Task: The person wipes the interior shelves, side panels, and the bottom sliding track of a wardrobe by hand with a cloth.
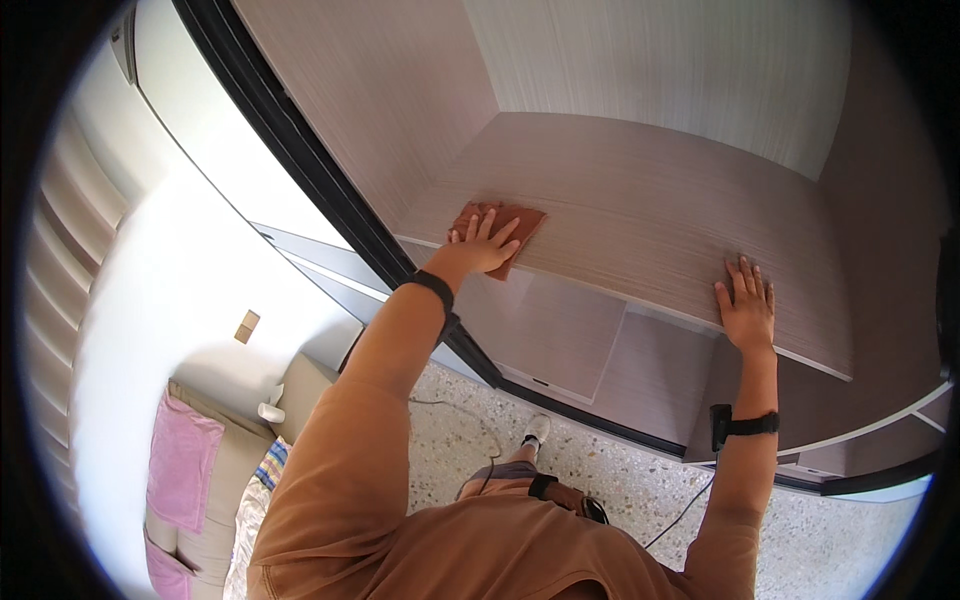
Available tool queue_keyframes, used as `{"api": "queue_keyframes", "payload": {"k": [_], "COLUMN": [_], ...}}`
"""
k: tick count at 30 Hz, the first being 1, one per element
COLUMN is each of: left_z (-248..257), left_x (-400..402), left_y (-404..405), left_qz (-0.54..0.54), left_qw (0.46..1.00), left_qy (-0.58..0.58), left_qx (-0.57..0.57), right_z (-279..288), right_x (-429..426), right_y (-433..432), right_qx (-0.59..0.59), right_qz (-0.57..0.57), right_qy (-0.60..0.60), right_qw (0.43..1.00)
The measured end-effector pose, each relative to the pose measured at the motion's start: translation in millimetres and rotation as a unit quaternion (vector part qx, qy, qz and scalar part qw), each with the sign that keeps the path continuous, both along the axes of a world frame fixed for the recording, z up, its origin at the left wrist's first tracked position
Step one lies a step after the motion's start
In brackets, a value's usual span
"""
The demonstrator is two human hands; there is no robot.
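Observation:
A reddish-brown cloth (531, 218) lies under my left hand (484, 244), near the left front corner of a wood-grain wardrobe shelf (637, 195). One edge of the cloth hangs over the shelf's front. My left palm presses flat on it with the fingers apart. Toward the right front of the same shelf, my right hand (746, 307) rests on the bare surface, fingers spread and holding nothing. Both wrists wear black straps.
The wardrobe's black frame (300, 142) runs along the left. Lower compartments and a drawer (555, 337) sit beneath the shelf. A bed with a pink pillow (184, 457) stands at lower left. Cables trail over the speckled floor (630, 480).

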State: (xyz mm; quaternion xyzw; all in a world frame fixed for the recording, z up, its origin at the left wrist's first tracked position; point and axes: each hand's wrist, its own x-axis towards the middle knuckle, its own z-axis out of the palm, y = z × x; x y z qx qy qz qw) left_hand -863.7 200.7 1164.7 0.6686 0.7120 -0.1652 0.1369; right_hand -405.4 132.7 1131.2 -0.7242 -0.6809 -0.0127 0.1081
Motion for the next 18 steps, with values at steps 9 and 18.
{"api": "queue_keyframes", "payload": {"k": [9,18], "left_z": [2,-20], "left_x": [-21,-30], "left_y": [47,234], "left_qz": [-0.034,-0.070], "left_qw": [0.997,0.997], "left_qy": [0.058,0.031], "left_qx": [-0.026,-0.027], "right_z": [-6,-16], "right_x": [2,-12], "right_y": [2,23], "right_qx": [-0.006,-0.026], "right_qz": [0.000,-0.062], "right_qy": [-0.017,-0.032], "right_qw": [1.000,0.997]}}
